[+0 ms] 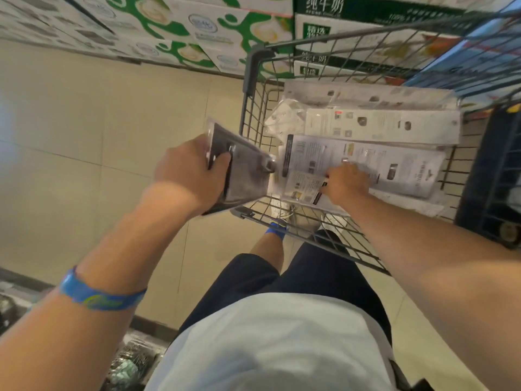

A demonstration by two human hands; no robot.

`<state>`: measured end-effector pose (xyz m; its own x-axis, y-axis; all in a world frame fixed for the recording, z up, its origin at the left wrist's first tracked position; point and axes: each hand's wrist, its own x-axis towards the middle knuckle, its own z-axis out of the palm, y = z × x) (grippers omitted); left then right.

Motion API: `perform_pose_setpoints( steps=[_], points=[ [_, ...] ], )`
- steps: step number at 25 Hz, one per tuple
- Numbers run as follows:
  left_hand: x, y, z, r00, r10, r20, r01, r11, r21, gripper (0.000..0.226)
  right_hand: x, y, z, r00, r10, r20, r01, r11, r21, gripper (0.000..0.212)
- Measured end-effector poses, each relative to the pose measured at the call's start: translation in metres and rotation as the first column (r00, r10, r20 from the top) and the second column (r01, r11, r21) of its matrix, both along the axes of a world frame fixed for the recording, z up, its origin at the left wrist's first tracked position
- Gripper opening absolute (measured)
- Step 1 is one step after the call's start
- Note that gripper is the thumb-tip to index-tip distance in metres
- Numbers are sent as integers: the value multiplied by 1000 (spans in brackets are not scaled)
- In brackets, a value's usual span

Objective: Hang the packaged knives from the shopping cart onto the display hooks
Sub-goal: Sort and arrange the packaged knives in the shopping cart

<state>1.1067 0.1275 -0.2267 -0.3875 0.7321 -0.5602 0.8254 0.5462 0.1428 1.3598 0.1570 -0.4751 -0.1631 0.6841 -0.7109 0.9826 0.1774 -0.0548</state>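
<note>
A grey wire shopping cart (253, 114) stands in front of me with several packaged knives (383, 128) lying flat inside, white card backs up. My left hand (189, 173) grips a dark packaged knife (245, 176) just outside the cart's left wall, thumb across its face. Inside the cart, my right hand (346, 184) reaches down onto the nearest package (358, 162), its fingers curled at the package's near edge. No display hooks are in view.
Stacked milk cartons (197, 26) line the far side of the beige tiled aisle floor (70, 142). A dark blue child seat flap (490, 176) closes the cart's right end. Packaged goods (132, 362) lie low at the bottom left.
</note>
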Motion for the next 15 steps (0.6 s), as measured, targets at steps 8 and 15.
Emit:
perform_pose_setpoints(
  steps=[8,15],
  points=[
    [6,-9,-4,999,-21,-50,29,987,161,79,13,-23,76,936,-195,-294,218,975,45,31],
    [85,-29,8,750,-660,35,656,750,88,31,20,-47,155,869,-178,-461,367,858,360,50]
  ],
)
